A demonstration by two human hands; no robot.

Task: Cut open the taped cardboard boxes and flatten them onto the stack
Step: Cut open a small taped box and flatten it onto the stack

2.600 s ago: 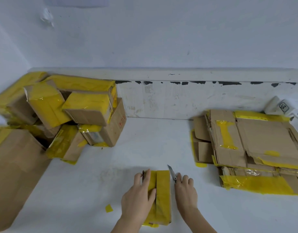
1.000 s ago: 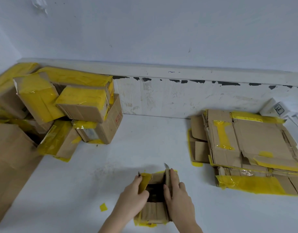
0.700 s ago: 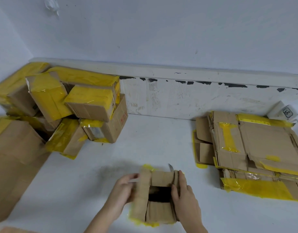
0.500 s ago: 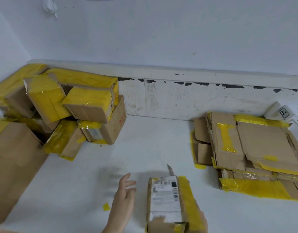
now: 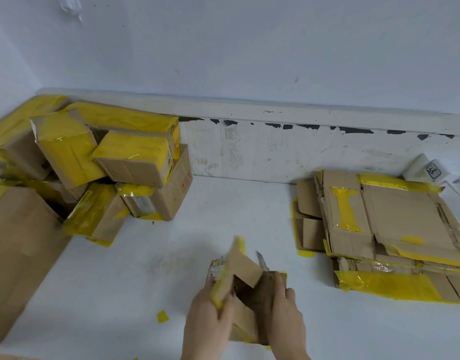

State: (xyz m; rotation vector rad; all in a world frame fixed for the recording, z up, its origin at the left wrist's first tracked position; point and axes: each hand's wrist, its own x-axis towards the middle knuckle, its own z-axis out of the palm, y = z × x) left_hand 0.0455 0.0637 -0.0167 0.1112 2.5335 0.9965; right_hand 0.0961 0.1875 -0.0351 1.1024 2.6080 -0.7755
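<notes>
cardboard box [image 5: 245, 284] x1 | left hand [image 5: 206, 320] grips flap | right hand [image 5: 284, 315] grips side, blade [image 5: 261, 259]

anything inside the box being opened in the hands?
The box shows only a dark gap between raised flaps; no contents visible. Left hand and right hand grip its sides, and the flaps cover most of the interior, so I cannot tell if it's empty.

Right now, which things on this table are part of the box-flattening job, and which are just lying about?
Part of the job:
- small box, gripped by the left hand and right hand
- knife blade by the right hand
- pile of taped boxes
- flattened stack

Just lying about:
- yellow tape scrap
- white adapter by the wall
</notes>
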